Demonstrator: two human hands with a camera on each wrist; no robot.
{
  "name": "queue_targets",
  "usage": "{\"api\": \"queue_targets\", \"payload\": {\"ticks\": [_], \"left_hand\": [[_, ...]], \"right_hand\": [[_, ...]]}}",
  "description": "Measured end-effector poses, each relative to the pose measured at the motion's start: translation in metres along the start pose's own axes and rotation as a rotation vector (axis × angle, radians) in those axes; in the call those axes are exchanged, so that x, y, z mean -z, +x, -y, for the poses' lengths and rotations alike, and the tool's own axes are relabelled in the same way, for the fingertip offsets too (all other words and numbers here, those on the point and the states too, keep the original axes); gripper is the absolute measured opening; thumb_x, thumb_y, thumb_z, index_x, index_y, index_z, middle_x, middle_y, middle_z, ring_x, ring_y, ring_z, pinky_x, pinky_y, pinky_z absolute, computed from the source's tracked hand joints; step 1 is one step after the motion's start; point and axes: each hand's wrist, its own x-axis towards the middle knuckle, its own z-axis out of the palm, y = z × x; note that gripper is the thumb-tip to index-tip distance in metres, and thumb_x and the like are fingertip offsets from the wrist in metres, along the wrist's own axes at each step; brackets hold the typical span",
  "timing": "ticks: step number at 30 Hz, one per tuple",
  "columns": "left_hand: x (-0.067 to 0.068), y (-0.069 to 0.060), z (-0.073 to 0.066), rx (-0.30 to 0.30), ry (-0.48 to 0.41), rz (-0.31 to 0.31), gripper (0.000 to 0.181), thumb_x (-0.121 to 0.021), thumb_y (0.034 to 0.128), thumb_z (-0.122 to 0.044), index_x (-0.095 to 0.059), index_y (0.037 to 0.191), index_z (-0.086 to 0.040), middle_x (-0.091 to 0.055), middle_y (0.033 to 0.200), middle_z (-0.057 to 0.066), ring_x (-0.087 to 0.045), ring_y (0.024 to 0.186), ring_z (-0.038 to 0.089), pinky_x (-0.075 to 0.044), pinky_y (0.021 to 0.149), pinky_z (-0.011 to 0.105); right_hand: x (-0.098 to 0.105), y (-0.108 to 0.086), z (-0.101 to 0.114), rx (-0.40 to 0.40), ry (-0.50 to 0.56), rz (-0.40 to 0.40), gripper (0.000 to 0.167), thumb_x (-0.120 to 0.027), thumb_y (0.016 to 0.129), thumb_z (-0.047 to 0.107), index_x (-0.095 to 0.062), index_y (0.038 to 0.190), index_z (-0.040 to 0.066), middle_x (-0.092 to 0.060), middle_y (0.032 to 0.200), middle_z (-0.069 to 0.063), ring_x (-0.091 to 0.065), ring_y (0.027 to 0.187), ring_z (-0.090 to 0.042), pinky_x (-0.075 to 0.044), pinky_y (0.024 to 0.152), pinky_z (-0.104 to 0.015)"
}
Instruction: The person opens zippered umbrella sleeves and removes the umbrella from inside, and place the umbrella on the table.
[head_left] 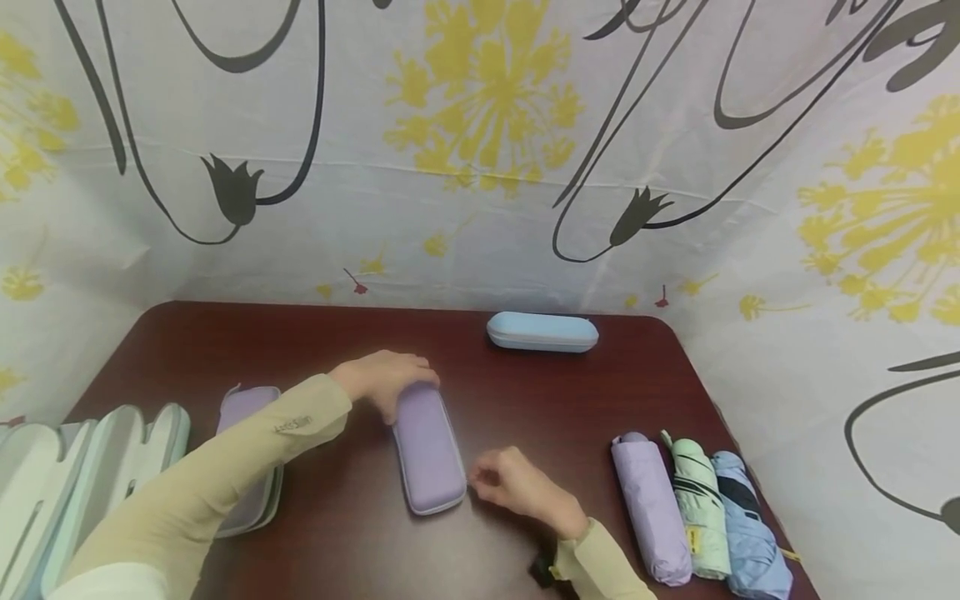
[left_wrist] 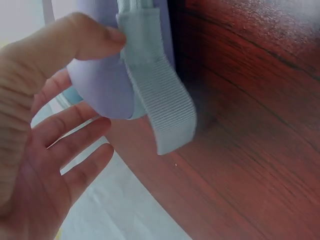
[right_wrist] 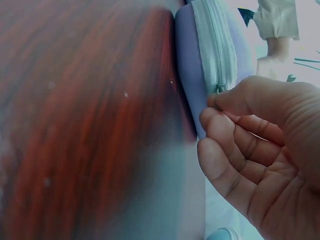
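A lavender zippered case (head_left: 431, 454) lies lengthwise on the dark red table between both hands. My left hand (head_left: 386, 382) holds its far end, thumb on one side and fingers on the other. In the left wrist view, the thumb presses beside a pale fabric loop (left_wrist: 167, 95) at that end of the case (left_wrist: 100, 85). My right hand (head_left: 521, 487) is at the near right side. Its thumb and forefinger pinch the small zipper pull (right_wrist: 220, 88) on the pale zipper (right_wrist: 215, 45), as the right wrist view shows.
A light blue case (head_left: 542, 332) sits at the table's back edge. Folded umbrellas in lavender (head_left: 651, 508), green (head_left: 699, 508) and blue (head_left: 750, 529) lie at the right. Another purple case (head_left: 249, 404) is partly hidden under my left sleeve, beside pale mint holders (head_left: 112, 475) at the left.
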Motion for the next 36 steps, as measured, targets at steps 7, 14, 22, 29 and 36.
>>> {"api": "queue_targets", "payload": {"ticks": [7, 14, 22, 29, 36], "left_hand": [[-0.003, -0.008, 0.005, 0.068, -0.062, 0.042, 0.078, -0.087, 0.0518, -0.016, -0.056, 0.123, -0.015, -0.051, 0.131, 0.009, -0.047, 0.120, 0.027, -0.041, 0.096, 0.042], [-0.017, -0.022, 0.016, 0.065, -0.202, -0.039, 0.070, -0.082, 0.0488, -0.012, -0.059, 0.115, -0.011, -0.056, 0.112, -0.001, -0.053, 0.095, 0.017, -0.046, 0.081, 0.032], [-0.031, -0.032, 0.022, -0.021, -0.284, -0.160, 0.065, -0.082, 0.0455, -0.018, -0.060, 0.106, -0.009, -0.056, 0.100, -0.004, -0.054, 0.087, 0.013, -0.046, 0.077, 0.028], [-0.038, -0.034, 0.021, -0.005, -0.253, -0.198, 0.061, -0.083, 0.0495, -0.028, -0.060, 0.103, -0.009, -0.059, 0.097, -0.004, -0.054, 0.084, 0.011, -0.047, 0.076, 0.027], [-0.041, -0.040, 0.012, 0.037, -0.244, -0.262, 0.060, -0.083, 0.0496, -0.031, -0.060, 0.100, -0.007, -0.061, 0.092, -0.002, -0.055, 0.080, 0.012, -0.048, 0.072, 0.028]], "right_hand": [[-0.001, -0.006, -0.001, 0.007, -0.015, -0.015, 0.013, -0.068, 0.073, -0.002, -0.063, 0.075, 0.010, -0.059, 0.070, 0.006, -0.048, 0.066, 0.001, -0.042, 0.060, -0.011], [-0.001, -0.010, -0.002, 0.012, -0.007, -0.064, 0.012, -0.069, 0.074, -0.001, -0.063, 0.075, 0.010, -0.060, 0.071, 0.006, -0.050, 0.066, 0.002, -0.043, 0.062, -0.010], [-0.001, -0.014, -0.002, 0.007, 0.015, -0.089, 0.015, -0.069, 0.072, -0.003, -0.063, 0.074, 0.011, -0.060, 0.070, 0.006, -0.050, 0.065, 0.002, -0.043, 0.058, -0.010], [-0.005, -0.016, 0.007, -0.031, 0.070, -0.072, 0.014, -0.068, 0.071, -0.005, -0.064, 0.073, 0.008, -0.061, 0.068, 0.005, -0.049, 0.063, 0.004, -0.044, 0.057, -0.010], [-0.007, -0.018, 0.011, -0.055, 0.045, -0.093, 0.014, -0.069, 0.070, -0.004, -0.065, 0.073, 0.008, -0.061, 0.067, 0.006, -0.049, 0.062, 0.005, -0.043, 0.056, -0.010]]}}
